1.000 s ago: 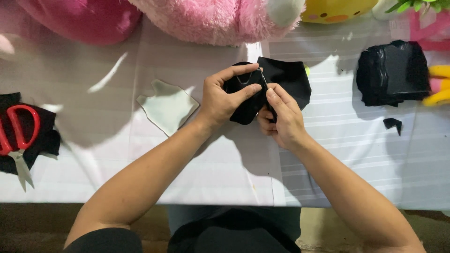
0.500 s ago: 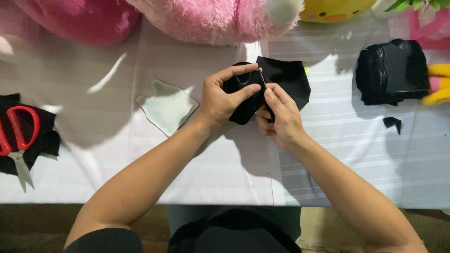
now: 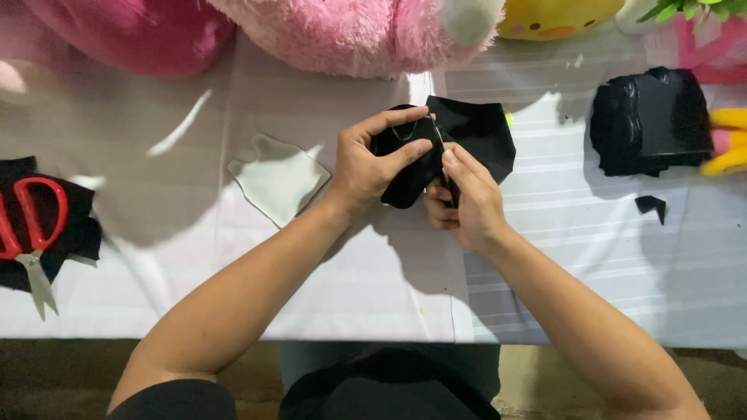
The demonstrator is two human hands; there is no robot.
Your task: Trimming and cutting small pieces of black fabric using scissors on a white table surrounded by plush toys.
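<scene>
My left hand grips a folded piece of black cloth above the white table, thumb and fingers pinching its left part. My right hand is closed just below and to the right, its fingertips pressed to the cloth's edge and holding a thin metal pin or needle that points up. The rest of the cloth hangs out behind my right hand. What lies under my fingers is hidden.
A pale paper pattern piece lies left of my hands. Red-handled scissors rest on black cloth scraps at the left edge. A black fabric stack and a small black scrap sit right. Pink plush toys line the back.
My hands and the cloth have stayed almost in place; only small finger shifts at the cloth's edge show.
</scene>
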